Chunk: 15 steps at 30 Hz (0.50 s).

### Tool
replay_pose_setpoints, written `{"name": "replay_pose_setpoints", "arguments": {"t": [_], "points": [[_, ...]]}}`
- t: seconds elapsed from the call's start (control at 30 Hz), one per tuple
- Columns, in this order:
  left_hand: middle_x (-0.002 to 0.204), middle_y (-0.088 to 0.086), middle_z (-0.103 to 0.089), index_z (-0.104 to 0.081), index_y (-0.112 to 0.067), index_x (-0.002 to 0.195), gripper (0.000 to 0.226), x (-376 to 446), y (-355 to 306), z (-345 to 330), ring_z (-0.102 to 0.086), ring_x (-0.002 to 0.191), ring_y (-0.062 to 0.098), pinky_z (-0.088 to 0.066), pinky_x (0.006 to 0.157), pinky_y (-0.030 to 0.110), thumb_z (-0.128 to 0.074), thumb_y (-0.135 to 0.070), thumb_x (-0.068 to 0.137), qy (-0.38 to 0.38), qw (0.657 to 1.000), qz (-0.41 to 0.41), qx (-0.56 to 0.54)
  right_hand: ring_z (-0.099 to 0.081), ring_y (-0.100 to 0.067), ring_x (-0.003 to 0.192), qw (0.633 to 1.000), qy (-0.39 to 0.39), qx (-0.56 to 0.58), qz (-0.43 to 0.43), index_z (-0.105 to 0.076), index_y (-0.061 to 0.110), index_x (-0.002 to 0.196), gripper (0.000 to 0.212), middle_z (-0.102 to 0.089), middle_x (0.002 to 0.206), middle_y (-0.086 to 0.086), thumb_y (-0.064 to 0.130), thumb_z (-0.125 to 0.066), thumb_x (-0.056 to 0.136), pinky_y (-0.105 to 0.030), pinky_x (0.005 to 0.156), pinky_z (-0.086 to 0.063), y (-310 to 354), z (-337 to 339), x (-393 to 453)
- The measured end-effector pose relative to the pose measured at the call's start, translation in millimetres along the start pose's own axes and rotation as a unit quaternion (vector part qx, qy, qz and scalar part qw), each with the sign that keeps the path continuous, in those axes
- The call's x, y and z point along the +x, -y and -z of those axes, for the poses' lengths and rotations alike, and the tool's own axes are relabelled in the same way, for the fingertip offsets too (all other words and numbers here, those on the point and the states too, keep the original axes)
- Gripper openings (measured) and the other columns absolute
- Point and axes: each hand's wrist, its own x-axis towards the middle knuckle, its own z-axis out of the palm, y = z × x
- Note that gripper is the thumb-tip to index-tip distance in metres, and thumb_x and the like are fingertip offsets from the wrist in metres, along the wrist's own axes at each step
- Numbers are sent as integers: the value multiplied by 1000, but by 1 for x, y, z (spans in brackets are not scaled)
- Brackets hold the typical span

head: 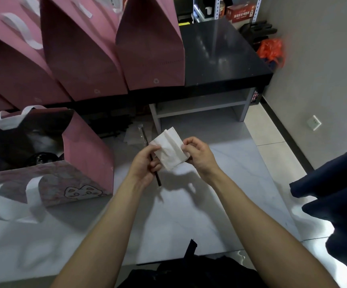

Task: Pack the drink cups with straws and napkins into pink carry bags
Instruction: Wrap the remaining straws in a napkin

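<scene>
Left hand (145, 163) gripping straw (154, 165) and napkin (169, 150), right hand (197, 152) pinching napkin, open pink bag (85, 150) contents dark, unclear

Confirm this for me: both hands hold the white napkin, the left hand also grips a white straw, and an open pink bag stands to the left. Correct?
Not quite: the straw is black, as the head view shows. Both the left hand and right hand hold the white napkin, with the open pink bag to the left.

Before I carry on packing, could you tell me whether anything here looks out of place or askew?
Yes: some clear wrappers lie loose on the floor by the black table. The open pink bag leans, and the napkin looks crumpled.
</scene>
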Motion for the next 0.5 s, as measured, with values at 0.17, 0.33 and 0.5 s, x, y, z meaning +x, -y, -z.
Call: {"name": "replay_pose_setpoints", "arguments": {"t": [0.17, 0.33, 0.5], "points": [[57, -5, -34, -56, -15, 84, 20, -1, 9, 6, -22, 36, 4, -14, 37, 19, -63, -11, 102, -31, 999, 4, 12, -71, -16, 81, 1000, 8, -7, -29, -71, 16, 105, 36, -77, 89, 1, 45, -82, 85, -36, 75, -61, -5, -5, -7], [86, 3, -61, -62, -9, 111, 23, -5, 6, 14, -41, 50, 9, -24, 39, 21, -67, -31, 106, -122, 984, -27, 128, -76, -9, 79, 992, -63, -108, -7, -77, 24, 97, 9, -82, 86, 7, 18, -73, 102, -40, 82, -62, -12, -7, -5], [90, 10, -68, -63, -10, 98, 32, -10, 6, 24, -59, 65, 16, -49, 56, 28, -43, -23, 119, -105, 992, -60, 47, -76, -6, 82, 985, -64, -157, -4, -78, 24, 100, 10, -82, 90, 9, 19, -70, 104, -30, 77, -59, -16, -13, -4]]}}
